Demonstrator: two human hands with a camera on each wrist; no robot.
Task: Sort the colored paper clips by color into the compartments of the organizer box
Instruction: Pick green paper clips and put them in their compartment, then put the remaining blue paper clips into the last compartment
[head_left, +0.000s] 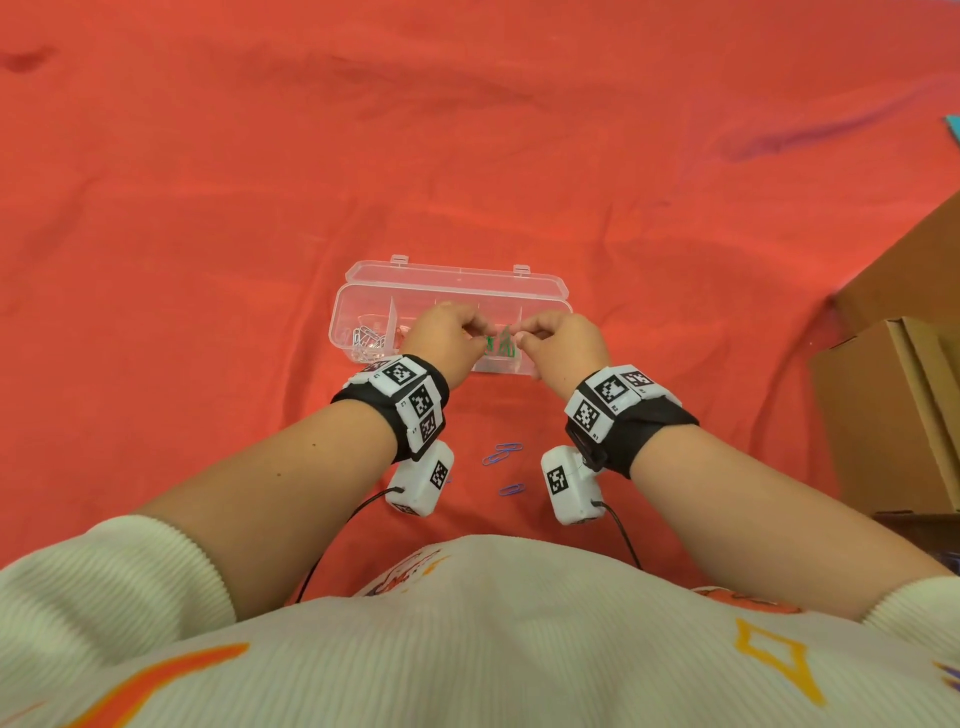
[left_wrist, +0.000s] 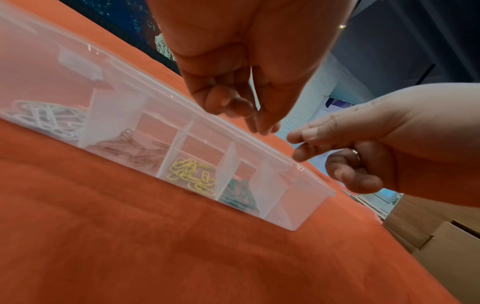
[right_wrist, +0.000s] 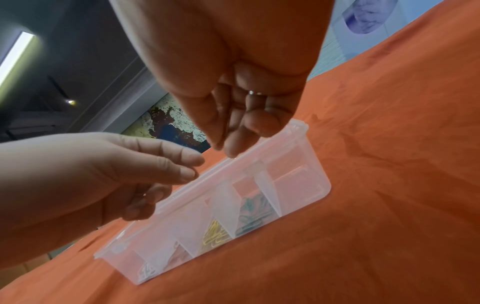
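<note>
The clear organizer box (head_left: 344, 312) lies on the red cloth with its lid folded open at the far side. Its compartments, left to right, hold white clips (left_wrist: 44, 117), pinkish clips (left_wrist: 135, 152), yellow clips (left_wrist: 192, 176) and green clips (left_wrist: 239, 193); the right end one (left_wrist: 298, 197) holds nothing. Both hands hover side by side over the green clips (head_left: 498, 345). My left hand (head_left: 480, 327) and right hand (head_left: 522, 332) point loosely curled fingers down, tips close together. Nothing shows between the fingers in either wrist view. Three blue clips (head_left: 501, 457) lie on the cloth near my body.
Brown cardboard boxes (head_left: 893, 405) stand at the right edge of the cloth. Camera units and cables hang under both wrists, close to the blue clips. The red cloth (head_left: 208, 208) spreads wide around the organizer.
</note>
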